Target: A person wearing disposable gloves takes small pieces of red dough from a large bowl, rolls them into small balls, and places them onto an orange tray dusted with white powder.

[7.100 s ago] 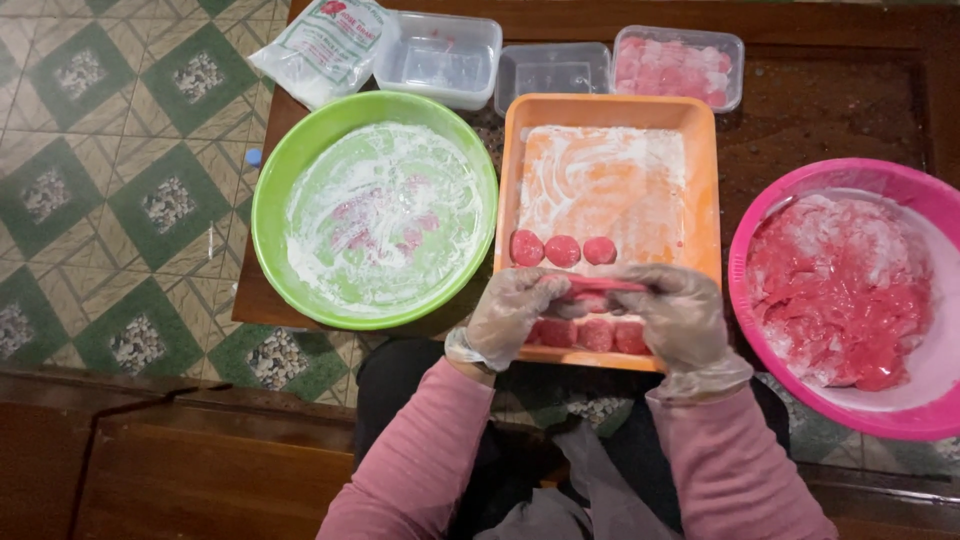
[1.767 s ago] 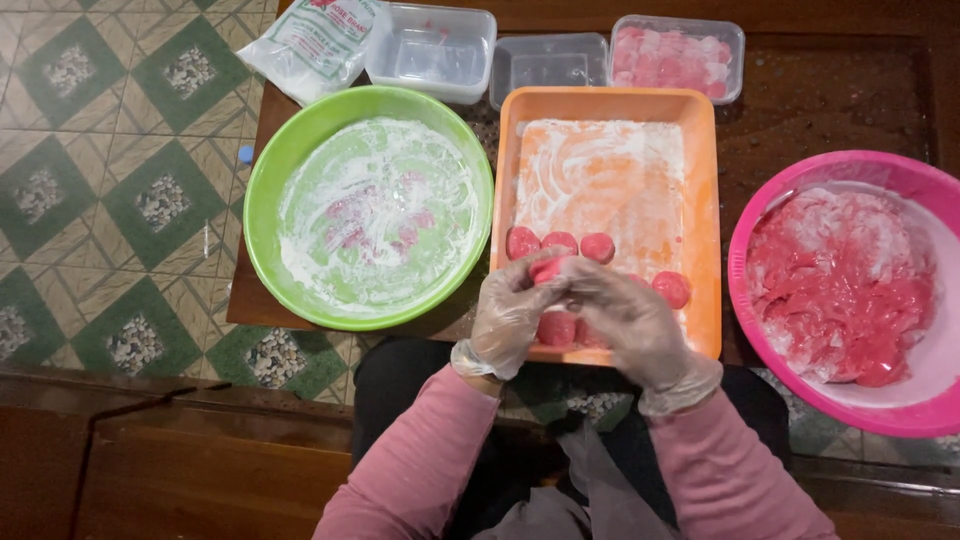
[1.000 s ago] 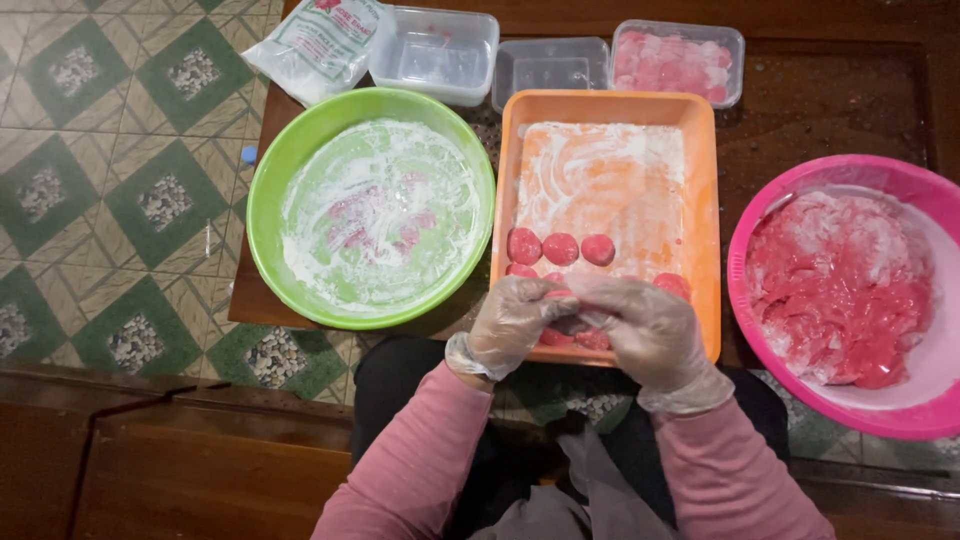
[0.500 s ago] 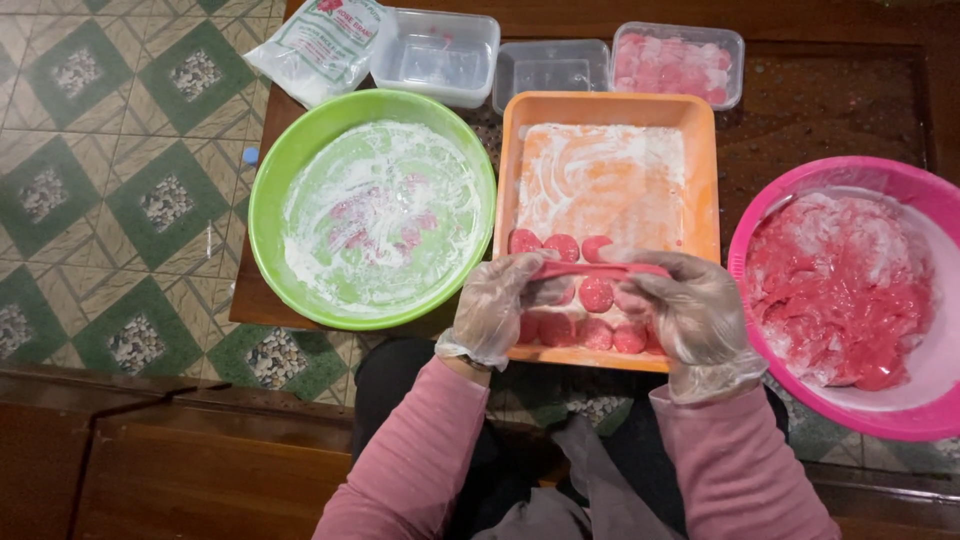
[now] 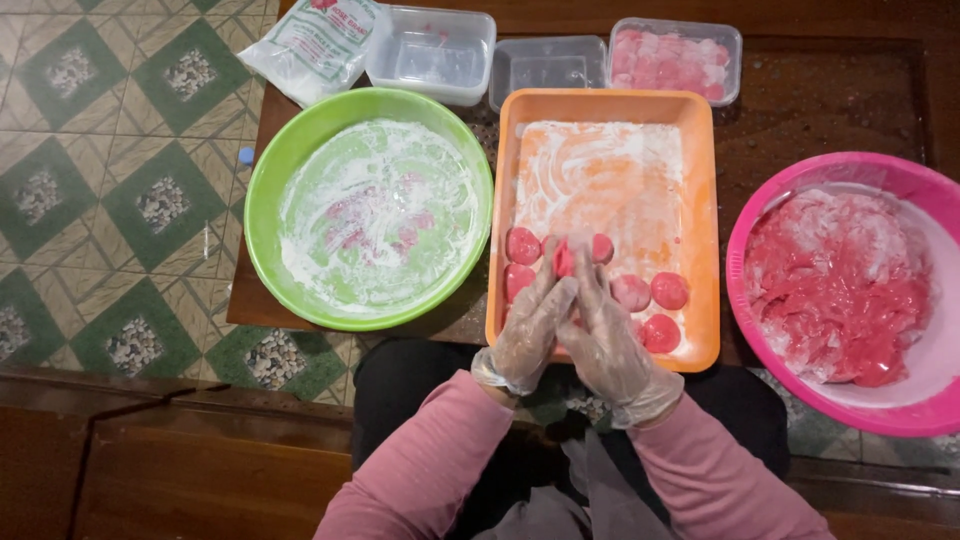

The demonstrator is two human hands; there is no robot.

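My left hand (image 5: 532,325) and my right hand (image 5: 602,335), both in thin clear plastic gloves, are pressed palm to palm over the near end of the orange tray (image 5: 704,215). A piece of pink dough (image 5: 563,260) shows between the fingertips. Several round pink dough balls lie on the floured tray around my hands, one at the left (image 5: 522,245), others at the right (image 5: 668,290).
A green bowl (image 5: 285,165) dusted with flour sits to the left. A pink bowl (image 5: 905,175) of pink dough mass (image 5: 835,290) sits to the right. At the back are a flour bag (image 5: 318,42), two clear tubs (image 5: 432,50), and a tub of pink pieces (image 5: 675,58).
My hands were apart and stretching a strip of pink dough half a second ago; now they are brought together palm to palm over the dough.
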